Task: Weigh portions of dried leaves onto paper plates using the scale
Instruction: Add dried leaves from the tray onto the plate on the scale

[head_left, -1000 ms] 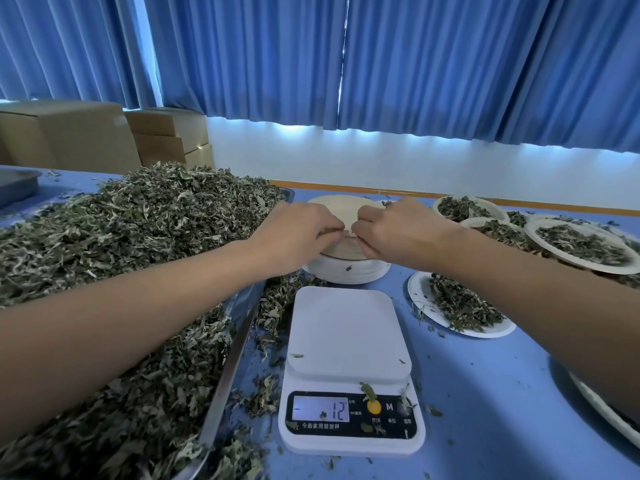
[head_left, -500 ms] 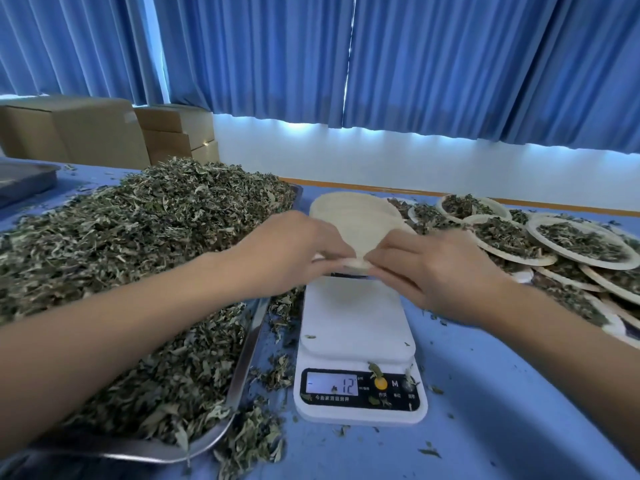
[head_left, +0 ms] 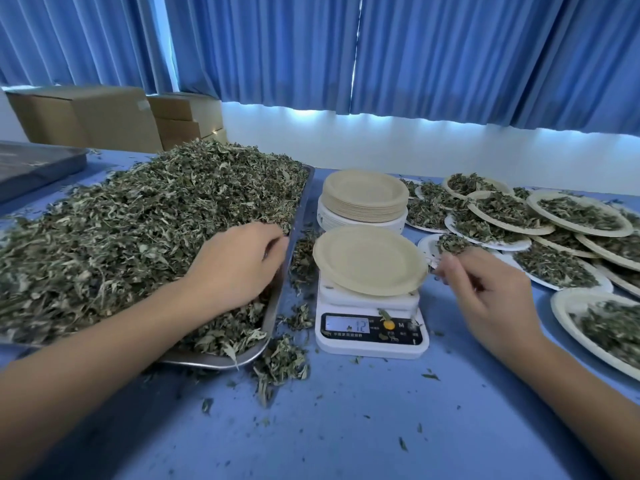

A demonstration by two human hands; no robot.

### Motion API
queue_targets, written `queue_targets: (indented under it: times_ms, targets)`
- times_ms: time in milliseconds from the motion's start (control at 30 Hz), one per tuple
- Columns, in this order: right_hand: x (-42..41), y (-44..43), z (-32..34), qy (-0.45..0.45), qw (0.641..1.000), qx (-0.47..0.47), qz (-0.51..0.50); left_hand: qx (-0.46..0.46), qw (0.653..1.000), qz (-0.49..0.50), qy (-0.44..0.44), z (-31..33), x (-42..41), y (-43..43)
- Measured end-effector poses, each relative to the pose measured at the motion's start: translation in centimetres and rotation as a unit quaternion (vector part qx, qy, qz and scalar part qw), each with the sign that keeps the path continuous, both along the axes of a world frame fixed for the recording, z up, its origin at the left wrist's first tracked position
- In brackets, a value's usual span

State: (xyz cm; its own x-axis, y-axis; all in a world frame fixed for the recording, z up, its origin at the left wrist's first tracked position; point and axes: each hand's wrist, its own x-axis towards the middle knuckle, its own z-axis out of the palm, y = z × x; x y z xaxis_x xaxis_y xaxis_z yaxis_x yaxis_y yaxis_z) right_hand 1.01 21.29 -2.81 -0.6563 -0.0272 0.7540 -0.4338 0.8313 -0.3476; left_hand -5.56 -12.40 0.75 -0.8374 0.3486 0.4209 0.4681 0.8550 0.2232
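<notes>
An empty beige paper plate [head_left: 370, 259] lies on the white digital scale [head_left: 370, 336], whose display reads 12. To its left a large heap of dried leaves [head_left: 138, 220] fills a metal tray [head_left: 298, 216]. My left hand [head_left: 239, 268] rests on the heap by the tray's right rim, its fingers bent down into the leaves. My right hand [head_left: 485, 292] hovers just right of the plate with loosely curled fingers that hold nothing. A stack of empty paper plates [head_left: 363, 195] stands behind the scale.
Several paper plates filled with leaves [head_left: 578, 213] crowd the right side of the blue table. Loose leaves [head_left: 280, 362] lie spilled between tray and scale. A second metal tray [head_left: 34, 164] and cardboard boxes [head_left: 86, 116] sit at the far left.
Both hands brought one plate from the stack down onto the scale and let go. My left hand moved left onto the leaf heap; my right hand drew back to the right.
</notes>
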Motion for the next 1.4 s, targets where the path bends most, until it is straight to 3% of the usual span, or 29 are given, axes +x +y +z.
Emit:
queue_targets:
  times_ms: [133,300,400,533,1000,1233,1400]
  targets:
    - [-0.5,1.1,-0.5,-0.052,0.994,-0.084,-0.043,-0.107,0.985,0.058,-0.124,-1.5,-0.1,-1.2]
    - [-0.9,1.3,-1.1,-0.160,0.985,-0.019,-0.062,-0.137,0.986,0.038,-0.086,-2.1,0.0,-0.8]
    - [-0.9,1.3,-1.0,-0.177,0.983,-0.008,-0.055,-0.133,0.986,0.034,-0.090,-2.3,-0.3,-1.0]
    - [-0.9,1.5,-0.8,-0.191,0.981,-0.022,-0.042,-0.056,0.989,-0.010,-0.136,-1.8,-1.4,-1.3]
    - [-1.3,2.3,-1.2,-0.206,0.978,-0.026,-0.022,0.170,0.985,-0.009,0.007,1.3,-6.5,-0.2]
    - [-1.2,2.4,-1.1,-0.210,0.977,-0.033,-0.006,0.279,0.953,-0.033,0.116,4.6,-7.8,2.5]
    - [-1.2,2.5,-1.1,-0.210,0.977,-0.036,0.004,0.318,0.937,-0.089,0.116,6.3,-7.5,7.8]
